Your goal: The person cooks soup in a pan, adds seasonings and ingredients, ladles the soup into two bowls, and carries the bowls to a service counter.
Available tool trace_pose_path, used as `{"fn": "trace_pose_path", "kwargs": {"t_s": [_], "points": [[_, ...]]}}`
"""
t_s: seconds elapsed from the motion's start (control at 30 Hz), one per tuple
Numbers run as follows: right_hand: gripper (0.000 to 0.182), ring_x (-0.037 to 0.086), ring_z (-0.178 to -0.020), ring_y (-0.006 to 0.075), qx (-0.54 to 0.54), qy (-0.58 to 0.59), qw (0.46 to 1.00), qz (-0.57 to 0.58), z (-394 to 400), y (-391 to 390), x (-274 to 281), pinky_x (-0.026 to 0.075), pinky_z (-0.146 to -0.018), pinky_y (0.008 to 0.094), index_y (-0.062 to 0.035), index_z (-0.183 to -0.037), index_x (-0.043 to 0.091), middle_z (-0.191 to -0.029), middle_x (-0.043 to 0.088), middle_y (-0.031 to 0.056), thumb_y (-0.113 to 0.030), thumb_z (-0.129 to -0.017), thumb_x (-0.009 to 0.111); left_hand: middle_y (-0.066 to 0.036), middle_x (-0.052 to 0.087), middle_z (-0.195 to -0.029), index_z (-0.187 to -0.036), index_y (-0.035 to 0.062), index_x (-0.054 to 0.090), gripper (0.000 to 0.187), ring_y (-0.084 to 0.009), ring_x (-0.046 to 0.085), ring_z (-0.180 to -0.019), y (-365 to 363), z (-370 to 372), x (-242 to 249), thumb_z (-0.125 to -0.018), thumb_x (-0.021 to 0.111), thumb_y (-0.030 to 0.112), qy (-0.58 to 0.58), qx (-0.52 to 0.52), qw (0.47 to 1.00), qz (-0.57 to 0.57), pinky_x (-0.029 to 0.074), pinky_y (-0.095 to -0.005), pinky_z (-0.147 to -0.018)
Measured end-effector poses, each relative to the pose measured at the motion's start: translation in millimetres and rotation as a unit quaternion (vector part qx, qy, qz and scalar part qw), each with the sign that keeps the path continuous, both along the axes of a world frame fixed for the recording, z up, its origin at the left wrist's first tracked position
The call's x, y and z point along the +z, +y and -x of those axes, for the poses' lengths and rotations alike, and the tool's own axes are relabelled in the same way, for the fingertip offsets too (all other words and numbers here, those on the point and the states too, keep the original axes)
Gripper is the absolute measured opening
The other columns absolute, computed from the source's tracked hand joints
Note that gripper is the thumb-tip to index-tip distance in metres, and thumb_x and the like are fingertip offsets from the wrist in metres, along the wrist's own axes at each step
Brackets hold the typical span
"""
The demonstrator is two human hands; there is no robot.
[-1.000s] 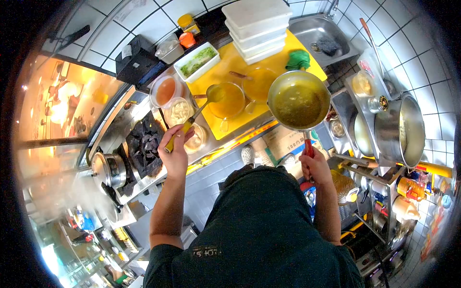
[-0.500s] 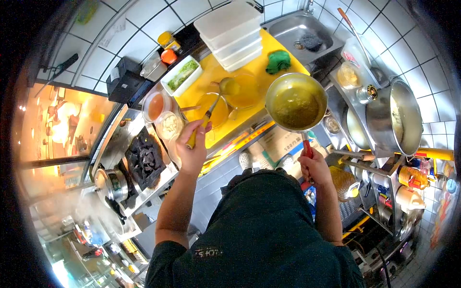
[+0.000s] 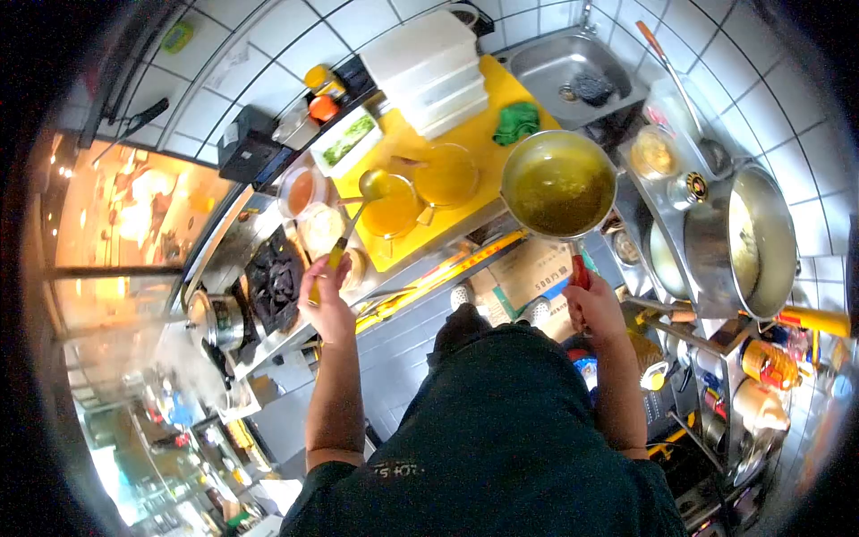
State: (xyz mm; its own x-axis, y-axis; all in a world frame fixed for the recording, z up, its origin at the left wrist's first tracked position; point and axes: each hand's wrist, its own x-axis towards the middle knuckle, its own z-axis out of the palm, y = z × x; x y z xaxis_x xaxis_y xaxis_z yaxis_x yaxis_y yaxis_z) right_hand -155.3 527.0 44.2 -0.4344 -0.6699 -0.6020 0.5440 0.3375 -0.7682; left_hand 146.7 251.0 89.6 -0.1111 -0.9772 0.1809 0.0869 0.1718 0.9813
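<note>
My left hand (image 3: 327,300) is closed round the yellow handle of a ladle (image 3: 376,185). The ladle's bowl is over the rim of a round bowl of yellow liquid (image 3: 391,220). A second bowl of yellow liquid (image 3: 447,174) stands right beside it on the yellow board (image 3: 497,85). In my right hand (image 3: 594,309) is the red handle of a saucepan (image 3: 559,185), held out level past the board's front edge. Yellow-green liquid with pale, grainy bits fills part of the pan.
White lidded containers (image 3: 425,72), a tray of chopped greens (image 3: 347,143) and a green cloth (image 3: 516,123) lie around the board. Behind is a sink (image 3: 546,63). A big pot (image 3: 761,242) stands on the right shelf; black charred-looking material (image 3: 276,282) lies at the left.
The ladle has moved left, from over the farther bowl to over the nearer one, and my left hand has shifted left and down. The saucepan stays nearly in place.
</note>
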Motion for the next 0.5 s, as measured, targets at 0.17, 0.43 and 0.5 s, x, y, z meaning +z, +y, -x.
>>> {"fn": "trace_pose_path", "kwargs": {"t_s": [0.17, 0.43, 0.5], "points": [[0.012, 0.040, -0.037, 0.0100, 0.002, -0.012, 1.000, 0.000, 15, -10, 5, 0.030, -0.033, 0.0249, -0.0070, -0.088, 0.050, -0.056, 0.047, -0.0002, -0.009, -0.086, 0.062, -0.018, 0.067, -0.094, -0.104, -0.0018, 0.065, 0.020, -0.0325, 0.068, -0.088, 13, -14, -10, -0.086, 0.056, -0.007, -0.384, -0.057, 0.862, 0.325, 0.054, -0.0361, -0.080], [0.011, 0.041, -0.037, 0.0106, -0.003, -0.031, 0.999, 0.021, 29, -38, 2, 0.032, -0.034, 0.0259, -0.0082, -0.087, 0.053, -0.055, 0.047, -0.0007, -0.011, -0.087, 0.064, -0.016, 0.068, -0.099, -0.108, -0.0040, 0.064, 0.021, -0.0287, 0.070, -0.094, -5, -36, -23, -0.090, 0.052, -0.007, -0.205, 0.020, 0.971, 0.121, 0.057, -0.0385, -0.084], [0.012, 0.038, -0.037, 0.0091, -0.030, -0.032, 0.999, 0.009, 26, -50, 12, 0.027, -0.033, 0.0245, -0.0069, -0.090, 0.051, -0.055, 0.045, -0.0008, -0.005, -0.086, 0.063, -0.021, 0.065, -0.110, -0.109, -0.0063, 0.063, 0.020, -0.0340, 0.069, -0.098, -15, -41, -24, -0.094, 0.051, -0.002, -0.013, 0.084, 0.996, 0.006, 0.058, -0.0465, -0.092]]}}
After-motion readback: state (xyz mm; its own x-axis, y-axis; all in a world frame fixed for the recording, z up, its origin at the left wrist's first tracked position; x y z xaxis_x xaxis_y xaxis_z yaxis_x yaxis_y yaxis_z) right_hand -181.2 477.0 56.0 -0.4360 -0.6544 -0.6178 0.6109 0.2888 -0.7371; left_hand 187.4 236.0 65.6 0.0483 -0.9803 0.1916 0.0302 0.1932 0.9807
